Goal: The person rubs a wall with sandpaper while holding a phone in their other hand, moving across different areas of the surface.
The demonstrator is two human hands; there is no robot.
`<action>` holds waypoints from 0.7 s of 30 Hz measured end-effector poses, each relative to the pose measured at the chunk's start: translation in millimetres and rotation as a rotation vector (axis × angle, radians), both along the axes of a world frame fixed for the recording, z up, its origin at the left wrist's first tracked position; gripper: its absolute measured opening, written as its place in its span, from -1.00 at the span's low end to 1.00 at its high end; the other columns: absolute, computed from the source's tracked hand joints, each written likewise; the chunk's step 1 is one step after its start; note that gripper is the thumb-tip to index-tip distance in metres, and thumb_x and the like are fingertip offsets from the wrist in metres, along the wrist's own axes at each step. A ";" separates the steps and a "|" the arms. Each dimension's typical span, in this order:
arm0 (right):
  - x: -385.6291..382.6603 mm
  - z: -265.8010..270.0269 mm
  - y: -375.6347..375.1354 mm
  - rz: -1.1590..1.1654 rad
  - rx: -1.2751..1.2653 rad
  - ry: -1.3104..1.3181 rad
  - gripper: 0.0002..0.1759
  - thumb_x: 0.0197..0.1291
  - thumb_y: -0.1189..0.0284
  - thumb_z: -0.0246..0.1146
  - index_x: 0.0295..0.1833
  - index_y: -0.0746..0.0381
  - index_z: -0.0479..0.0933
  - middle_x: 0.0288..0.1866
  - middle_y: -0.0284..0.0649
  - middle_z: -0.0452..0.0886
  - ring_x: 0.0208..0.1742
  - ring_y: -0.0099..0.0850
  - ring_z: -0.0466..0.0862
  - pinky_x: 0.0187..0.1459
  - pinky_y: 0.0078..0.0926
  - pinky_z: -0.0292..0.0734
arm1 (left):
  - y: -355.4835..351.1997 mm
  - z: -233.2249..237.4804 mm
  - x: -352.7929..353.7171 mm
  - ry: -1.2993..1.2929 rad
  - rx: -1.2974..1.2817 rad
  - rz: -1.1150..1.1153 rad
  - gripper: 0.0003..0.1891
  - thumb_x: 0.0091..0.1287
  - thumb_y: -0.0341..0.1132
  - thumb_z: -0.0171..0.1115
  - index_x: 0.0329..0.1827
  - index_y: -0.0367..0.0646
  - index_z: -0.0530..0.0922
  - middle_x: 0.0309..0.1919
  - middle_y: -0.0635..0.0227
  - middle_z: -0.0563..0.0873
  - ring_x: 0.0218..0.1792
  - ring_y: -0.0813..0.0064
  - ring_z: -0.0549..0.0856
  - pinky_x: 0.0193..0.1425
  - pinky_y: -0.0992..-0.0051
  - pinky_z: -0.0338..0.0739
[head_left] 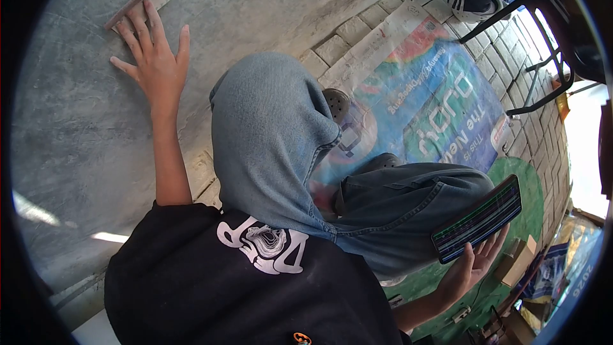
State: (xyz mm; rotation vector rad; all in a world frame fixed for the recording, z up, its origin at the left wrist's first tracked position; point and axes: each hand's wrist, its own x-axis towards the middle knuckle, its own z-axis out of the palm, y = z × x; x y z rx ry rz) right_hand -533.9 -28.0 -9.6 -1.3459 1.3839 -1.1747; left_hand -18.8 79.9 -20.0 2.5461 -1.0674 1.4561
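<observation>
Rather pale, narrow flat tool (139,7), long straight brownish edge (136,2)

A: Where is your light strongest?

B: At the right edge, where a white opening (587,147) burns out. Two sharp, bright streaks also mark your smooth grey cement face (89,134) at left.

A: And elsewhere?

B: Soft shade, mostly crisp. Your black short-sleeved T-shirt (242,300) swallows fold detail, the lower right turns murky, and your black rectangular phone (477,220) shows glowing lines too fine to read. Your wide lens bends the edges, ringed by black corners.
</observation>
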 end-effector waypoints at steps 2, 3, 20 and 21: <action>-2.2 -0.8 0.0 0.004 -0.001 -0.006 0.01 -0.12 0.48 0.29 0.50 0.34 0.00 0.40 0.03 0.18 0.41 -0.21 0.22 0.42 -0.30 0.07 | -0.3 -0.1 -0.2 0.002 0.004 0.006 -0.23 0.34 0.19 -0.01 0.54 0.13 0.01 0.54 0.31 -0.03 0.52 0.06 -0.06 0.23 -0.54 -0.13; -3.3 -1.1 0.2 0.011 -0.004 -0.009 0.02 -0.12 0.47 0.30 0.50 0.33 -0.01 0.41 0.04 0.16 0.41 -0.20 0.21 0.43 -0.29 0.05 | -0.4 0.3 -0.3 0.001 0.004 0.005 -0.23 0.34 0.19 -0.01 0.54 0.13 0.01 0.54 0.31 -0.03 0.52 0.06 -0.06 0.23 -0.54 -0.13; -10.6 2.0 2.6 0.154 0.006 0.040 0.19 -0.18 0.41 0.42 0.54 0.25 -0.16 0.51 0.07 -0.04 0.51 -0.13 0.03 0.48 -0.23 -0.14 | -9.7 27.4 10.7 -0.087 -0.028 -0.087 -0.26 0.33 0.21 -0.01 0.52 0.16 0.07 0.51 0.28 0.07 0.50 0.06 0.01 0.21 -0.57 -0.13; -10.0 2.7 2.7 0.158 0.010 0.045 0.19 -0.18 0.42 0.42 0.54 0.25 -0.16 0.52 0.05 -0.05 0.52 -0.15 0.02 0.48 -0.25 -0.14 | -12.5 36.4 14.4 -0.084 -0.027 -0.084 -0.26 0.33 0.21 -0.01 0.52 0.16 0.07 0.51 0.28 0.07 0.50 0.06 0.01 0.21 -0.57 -0.13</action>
